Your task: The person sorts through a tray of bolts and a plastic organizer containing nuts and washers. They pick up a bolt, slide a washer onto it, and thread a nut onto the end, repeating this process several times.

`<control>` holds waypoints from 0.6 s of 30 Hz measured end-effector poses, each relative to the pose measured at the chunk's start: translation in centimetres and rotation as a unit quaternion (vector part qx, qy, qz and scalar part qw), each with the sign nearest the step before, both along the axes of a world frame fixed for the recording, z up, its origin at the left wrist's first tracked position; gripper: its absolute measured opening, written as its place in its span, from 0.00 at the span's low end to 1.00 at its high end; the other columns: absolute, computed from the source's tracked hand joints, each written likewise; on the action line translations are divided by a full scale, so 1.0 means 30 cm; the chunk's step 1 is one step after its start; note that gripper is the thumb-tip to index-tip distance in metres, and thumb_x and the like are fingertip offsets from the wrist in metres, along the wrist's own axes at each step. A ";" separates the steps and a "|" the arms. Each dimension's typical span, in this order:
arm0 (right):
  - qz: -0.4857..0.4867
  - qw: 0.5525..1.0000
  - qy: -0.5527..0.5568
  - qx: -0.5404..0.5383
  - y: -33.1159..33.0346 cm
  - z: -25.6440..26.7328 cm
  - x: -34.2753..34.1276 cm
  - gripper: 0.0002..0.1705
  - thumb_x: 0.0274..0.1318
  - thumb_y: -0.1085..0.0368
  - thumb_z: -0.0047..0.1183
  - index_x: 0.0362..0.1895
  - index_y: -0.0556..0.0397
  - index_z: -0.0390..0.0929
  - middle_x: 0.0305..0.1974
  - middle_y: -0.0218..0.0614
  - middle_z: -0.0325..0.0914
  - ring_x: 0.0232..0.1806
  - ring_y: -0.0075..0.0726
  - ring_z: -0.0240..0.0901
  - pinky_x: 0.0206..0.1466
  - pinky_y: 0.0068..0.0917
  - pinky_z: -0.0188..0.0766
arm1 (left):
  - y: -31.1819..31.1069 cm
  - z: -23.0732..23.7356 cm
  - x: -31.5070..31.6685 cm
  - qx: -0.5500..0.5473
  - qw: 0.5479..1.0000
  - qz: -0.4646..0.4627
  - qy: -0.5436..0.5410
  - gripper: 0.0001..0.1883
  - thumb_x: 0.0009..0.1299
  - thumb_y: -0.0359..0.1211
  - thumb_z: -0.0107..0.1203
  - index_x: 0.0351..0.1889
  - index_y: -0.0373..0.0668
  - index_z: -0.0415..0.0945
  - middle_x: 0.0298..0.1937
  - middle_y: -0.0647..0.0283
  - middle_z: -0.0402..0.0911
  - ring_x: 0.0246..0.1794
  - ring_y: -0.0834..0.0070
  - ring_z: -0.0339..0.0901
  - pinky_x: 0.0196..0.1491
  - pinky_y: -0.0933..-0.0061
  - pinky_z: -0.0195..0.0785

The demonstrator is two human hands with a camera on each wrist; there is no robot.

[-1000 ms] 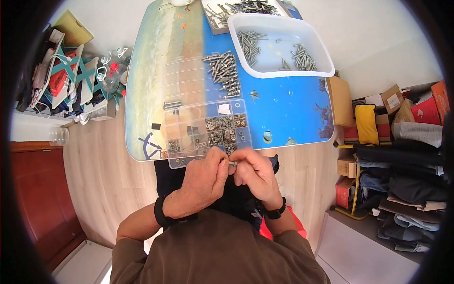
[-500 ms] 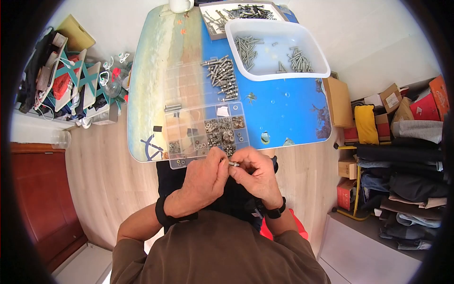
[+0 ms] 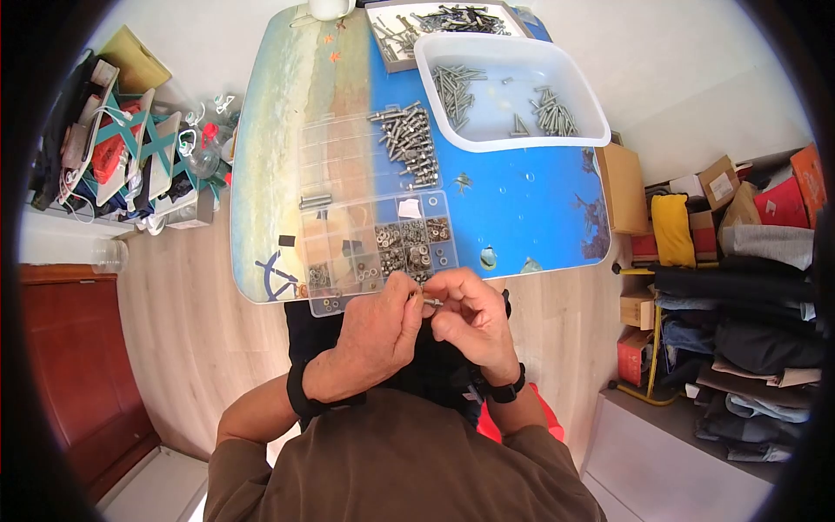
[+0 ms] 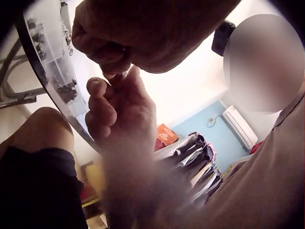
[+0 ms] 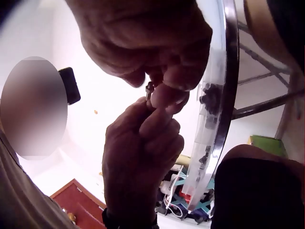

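A small metal bolt (image 3: 432, 302) is between the two hands, just over the near edge of the table. The left hand (image 3: 376, 324) pinches one end between thumb and fingertips. At its other end are the curled fingers of the right hand (image 3: 477, 324), the thumb a little apart from the index finger. In the right wrist view the bolt (image 5: 149, 88) shows a wider collar near its tip. Right in front of the hands lies a clear compartment box (image 3: 315, 245) with nuts and washers. Its open lid holds a pile of bolts (image 3: 409, 143).
A white plastic tub (image 3: 513, 143) with loose screws stands at the back right. Behind it sits a shallow box (image 3: 396, 63) of more screws. A white container (image 3: 330, 7) is at the far edge. Shelves of clothes (image 3: 739, 300) stand at the right.
The right thumb pressed near the bolt half a second ago and now stands off from it, lower down. The left hand keeps its pinch on the bolt.
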State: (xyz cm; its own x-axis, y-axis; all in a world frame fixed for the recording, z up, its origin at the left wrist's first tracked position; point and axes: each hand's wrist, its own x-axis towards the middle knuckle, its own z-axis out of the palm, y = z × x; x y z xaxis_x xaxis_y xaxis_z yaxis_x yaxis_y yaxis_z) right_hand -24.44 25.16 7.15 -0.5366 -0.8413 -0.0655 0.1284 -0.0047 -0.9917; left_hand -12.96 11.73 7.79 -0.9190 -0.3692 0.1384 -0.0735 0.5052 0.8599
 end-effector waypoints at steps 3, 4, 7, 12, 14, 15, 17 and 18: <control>0.042 0.999 -0.005 0.025 0.004 -0.007 -0.026 0.07 0.63 0.72 0.56 0.44 0.58 0.75 0.29 0.26 0.75 0.25 0.15 0.70 0.27 0.17 0.67 | -0.009 0.000 -0.011 0.000 1.000 -0.002 0.006 0.04 0.74 0.28 0.49 0.41 0.39 0.66 0.22 0.52 0.74 0.22 0.49 0.76 0.25 0.51 0.64; 0.070 0.997 0.017 0.035 0.005 -0.014 -0.033 0.08 0.62 0.72 0.57 0.44 0.58 0.75 0.29 0.26 0.76 0.26 0.15 0.70 0.28 0.17 0.67 | -0.012 -0.002 -0.015 -0.003 1.000 -0.006 0.006 0.04 0.74 0.28 0.49 0.41 0.39 0.66 0.22 0.52 0.74 0.22 0.49 0.75 0.24 0.51 0.63; 0.000 0.998 0.051 0.036 -0.004 -0.005 -0.023 0.08 0.67 0.66 0.53 0.43 0.59 0.75 0.28 0.26 0.76 0.24 0.16 0.70 0.28 0.18 0.67 | -0.013 -0.003 -0.023 0.013 1.000 -0.009 -0.003 0.04 0.74 0.29 0.49 0.41 0.39 0.67 0.23 0.53 0.74 0.21 0.50 0.75 0.24 0.52 0.64; -0.022 0.999 -0.040 0.017 -0.025 0.019 -0.039 0.05 0.64 0.70 0.56 0.40 0.58 0.76 0.26 0.26 0.76 0.24 0.15 0.69 0.27 0.17 0.66 | -0.026 0.006 -0.047 0.007 1.000 -0.006 0.018 0.04 0.75 0.29 0.47 0.41 0.38 0.67 0.25 0.52 0.72 0.22 0.50 0.74 0.25 0.53 0.62; 0.021 0.996 -0.039 0.082 -0.018 0.020 -0.056 0.05 0.61 0.72 0.59 0.40 0.57 0.76 0.26 0.26 0.76 0.24 0.14 0.69 0.26 0.17 0.65 | -0.028 0.004 -0.053 0.018 1.000 -0.009 0.022 0.04 0.76 0.29 0.46 0.40 0.38 0.68 0.26 0.51 0.71 0.23 0.50 0.73 0.25 0.55 0.61; 0.020 0.997 -0.014 0.066 -0.013 0.014 -0.057 0.05 0.61 0.72 0.59 0.40 0.57 0.77 0.26 0.26 0.76 0.25 0.14 0.69 0.27 0.16 0.65 | -0.026 -0.001 -0.051 0.018 1.000 -0.010 0.009 0.04 0.76 0.29 0.46 0.40 0.38 0.68 0.26 0.51 0.71 0.23 0.49 0.73 0.25 0.55 0.61; 0.019 0.998 0.010 0.051 -0.009 -0.009 -0.056 0.06 0.61 0.72 0.59 0.41 0.57 0.77 0.26 0.26 0.76 0.25 0.14 0.69 0.28 0.16 0.66 | -0.028 -0.008 -0.053 0.018 1.000 -0.009 -0.004 0.04 0.76 0.29 0.46 0.40 0.38 0.68 0.27 0.50 0.71 0.23 0.48 0.73 0.26 0.54 0.61; -0.005 0.998 0.040 0.045 -0.011 -0.019 -0.054 0.05 0.63 0.70 0.58 0.41 0.57 0.77 0.26 0.26 0.76 0.25 0.15 0.69 0.28 0.16 0.66 | -0.029 -0.010 -0.056 0.016 1.000 -0.008 0.003 0.04 0.76 0.29 0.45 0.40 0.38 0.68 0.27 0.51 0.71 0.23 0.48 0.73 0.26 0.54 0.61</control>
